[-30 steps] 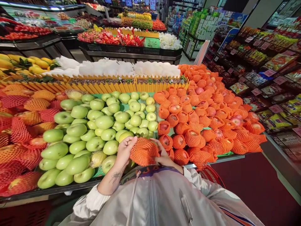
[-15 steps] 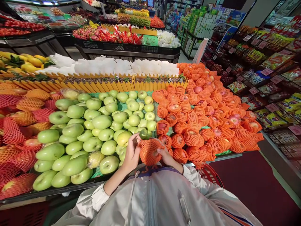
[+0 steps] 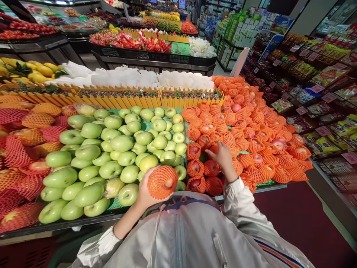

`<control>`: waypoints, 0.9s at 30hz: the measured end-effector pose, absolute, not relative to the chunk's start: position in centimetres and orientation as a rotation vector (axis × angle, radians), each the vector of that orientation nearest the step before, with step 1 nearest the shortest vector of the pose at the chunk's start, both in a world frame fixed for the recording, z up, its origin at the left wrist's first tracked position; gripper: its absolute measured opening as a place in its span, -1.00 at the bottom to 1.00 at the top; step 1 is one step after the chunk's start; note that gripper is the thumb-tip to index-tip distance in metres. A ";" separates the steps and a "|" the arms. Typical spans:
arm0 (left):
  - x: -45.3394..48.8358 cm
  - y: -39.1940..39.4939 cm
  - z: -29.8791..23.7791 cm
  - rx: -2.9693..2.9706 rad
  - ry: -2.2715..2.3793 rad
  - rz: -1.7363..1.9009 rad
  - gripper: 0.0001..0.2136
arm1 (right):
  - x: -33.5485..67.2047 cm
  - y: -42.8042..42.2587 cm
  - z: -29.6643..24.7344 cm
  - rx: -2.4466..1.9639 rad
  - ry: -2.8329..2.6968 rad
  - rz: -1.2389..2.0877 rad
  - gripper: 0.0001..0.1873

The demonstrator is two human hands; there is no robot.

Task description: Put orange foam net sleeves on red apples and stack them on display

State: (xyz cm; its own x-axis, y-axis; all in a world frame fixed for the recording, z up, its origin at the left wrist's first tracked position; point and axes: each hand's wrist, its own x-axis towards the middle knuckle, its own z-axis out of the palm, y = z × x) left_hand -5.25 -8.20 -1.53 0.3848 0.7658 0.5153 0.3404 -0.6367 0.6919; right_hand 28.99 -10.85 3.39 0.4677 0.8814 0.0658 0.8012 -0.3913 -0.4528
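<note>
My left hand [image 3: 145, 191] is wrapped round an apple in an orange foam net [image 3: 162, 182], held up in front of my jacket at the near edge of the stand. My right hand [image 3: 223, 158] is over the netted apples [image 3: 251, 145] on the right, thumb and fingers apart. Just under its fingertips is one netted apple [image 3: 213, 149]; whether they touch it I cannot tell. Bare green apples [image 3: 121, 144] fill the middle, left of the netted ones.
Fruit in pink and orange nets [image 3: 16, 156] lies at the far left. A low yellow fence [image 3: 134, 97] runs behind the green apples, with white-wrapped fruit [image 3: 125, 77] beyond. Shelves of snack bags [image 3: 318, 89] stand at the right.
My right hand has let go of the netted apple and moved right, over the netted pile. My left hand keeps the apple, now slightly further left and turned.
</note>
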 end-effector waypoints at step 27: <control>-5.0 -6.3 0.4 2.003 1.023 1.504 -0.12 | 31.6 -9.5 0.2 -2.598 -1.772 0.190 0.05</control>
